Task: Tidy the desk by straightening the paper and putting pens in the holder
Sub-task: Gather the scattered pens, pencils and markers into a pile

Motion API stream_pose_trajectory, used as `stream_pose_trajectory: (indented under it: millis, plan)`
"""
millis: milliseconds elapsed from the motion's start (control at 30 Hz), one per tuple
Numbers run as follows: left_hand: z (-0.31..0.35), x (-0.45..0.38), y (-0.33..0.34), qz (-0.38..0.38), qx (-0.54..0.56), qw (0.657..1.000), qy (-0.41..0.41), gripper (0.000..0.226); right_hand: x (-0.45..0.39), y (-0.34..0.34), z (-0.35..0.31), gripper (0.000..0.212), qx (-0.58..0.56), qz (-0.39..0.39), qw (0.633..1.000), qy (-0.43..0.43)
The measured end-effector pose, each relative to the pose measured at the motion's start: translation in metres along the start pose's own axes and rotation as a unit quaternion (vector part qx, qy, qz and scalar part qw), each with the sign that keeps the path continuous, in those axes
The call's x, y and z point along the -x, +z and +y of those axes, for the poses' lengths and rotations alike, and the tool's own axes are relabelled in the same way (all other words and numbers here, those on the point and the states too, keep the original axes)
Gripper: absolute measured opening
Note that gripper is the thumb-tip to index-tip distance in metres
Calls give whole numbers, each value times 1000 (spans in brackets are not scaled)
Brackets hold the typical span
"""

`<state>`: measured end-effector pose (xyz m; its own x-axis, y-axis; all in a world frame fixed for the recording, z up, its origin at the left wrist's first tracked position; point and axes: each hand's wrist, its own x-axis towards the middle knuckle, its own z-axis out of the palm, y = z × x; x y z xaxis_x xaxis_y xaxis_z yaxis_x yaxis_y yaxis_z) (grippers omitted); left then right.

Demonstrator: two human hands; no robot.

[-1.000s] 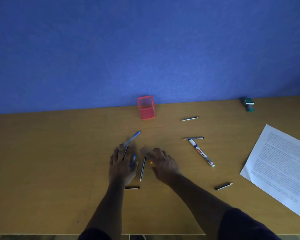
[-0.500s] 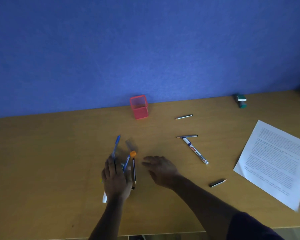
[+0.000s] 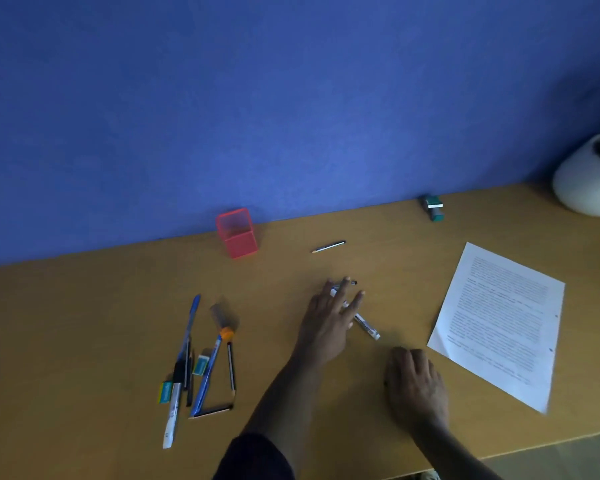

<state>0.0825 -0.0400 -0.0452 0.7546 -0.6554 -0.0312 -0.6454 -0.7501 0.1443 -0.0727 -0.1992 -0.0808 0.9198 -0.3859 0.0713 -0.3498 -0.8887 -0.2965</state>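
A red mesh pen holder (image 3: 238, 233) stands at the back of the desk by the blue wall. The printed paper (image 3: 499, 323) lies askew at the right. My left hand (image 3: 329, 320) is spread, palm down, over a white marker (image 3: 368, 328) and a dark pen (image 3: 352, 282), fingertips touching them. My right hand (image 3: 414, 382) rests palm down near the paper's lower corner, fingers curled; anything under it is hidden. A lone pencil (image 3: 329, 246) lies right of the holder. Several pens and pencils (image 3: 194, 362) sit bunched at the left.
Two teal erasers (image 3: 200, 364) lie among the bunched pens. A green stamp (image 3: 433, 206) sits at the back right, and a white plant pot (image 3: 586, 178) stands in the far right corner. The wooden desk (image 3: 84, 341) ends close to me.
Both hands left the bunched pens and moved right. My left hand now covers the white marker; my right hand sits where a short black pencil lay. The view has swung right.
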Motion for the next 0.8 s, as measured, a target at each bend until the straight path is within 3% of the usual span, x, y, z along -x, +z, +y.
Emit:
stream_pose_trajectory:
  millis: [133,300,400,567,667,800]
  plan:
    - [-7,-35,-1,-55,-38,997,-32,42,-5,11,1,31,-41,1,998,-46]
    - [-6,-33,-6,-35,-24,994,-98,30,-32,13,-5,28,-76,-11,986,-147]
    - [-2,-19,-9,-33,-1,987,-156,22,-55,9,-19,23,-119,-21,989,-90]
    - [-8,10,-11,-22,21,978,-206,49,-86,7,-55,32,-164,-58,985,-7]
    - [-14,37,-8,6,65,969,-239,51,-101,4,-80,31,-203,-78,975,45]
    - [-13,65,-11,32,95,958,-269,45,-110,6,-111,21,-203,-141,968,-36]
